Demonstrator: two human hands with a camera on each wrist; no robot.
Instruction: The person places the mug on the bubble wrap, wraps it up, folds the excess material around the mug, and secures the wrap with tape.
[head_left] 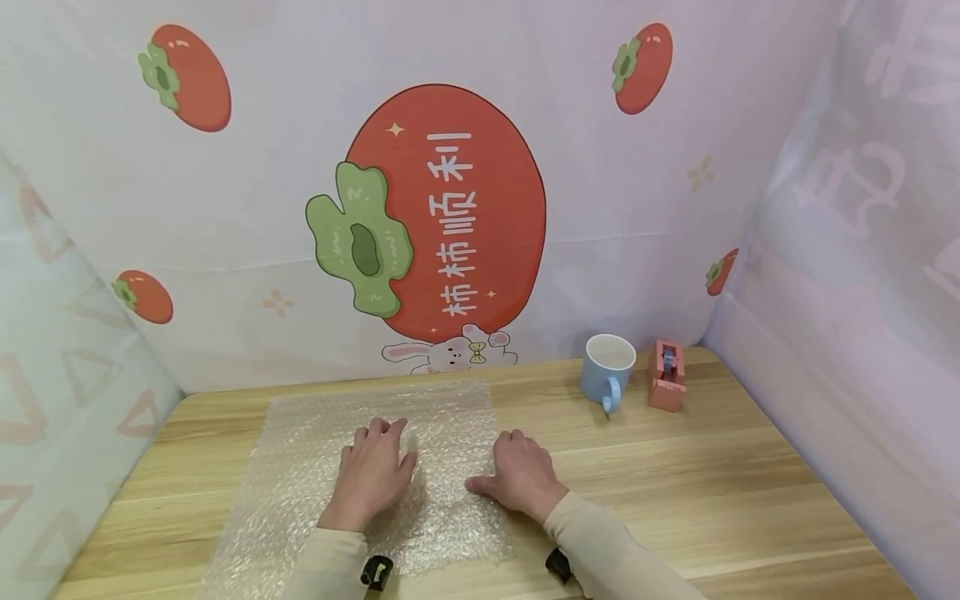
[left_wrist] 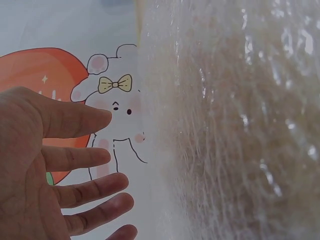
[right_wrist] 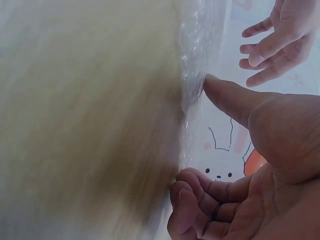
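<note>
Right hand (head_left: 519, 475) straddles the right edge of bubble wrap (head_left: 444, 442).

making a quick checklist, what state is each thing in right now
Bubble wrap: spread out on the table
Mug: upright, contents unclear
Tape dispenser: upright, roll fitted
Left grip: fingers extended, holding nothing
Right grip: fingers curled, thumb out over the bubble wrap; pinch unclear

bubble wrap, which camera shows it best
The head view: it shows nearly the whole bubble wrap spread on the table, though its near left corner runs out of frame. The left wrist view shows a close, blurred stretch; the right wrist view, only a narrow edge-on strip.
</note>
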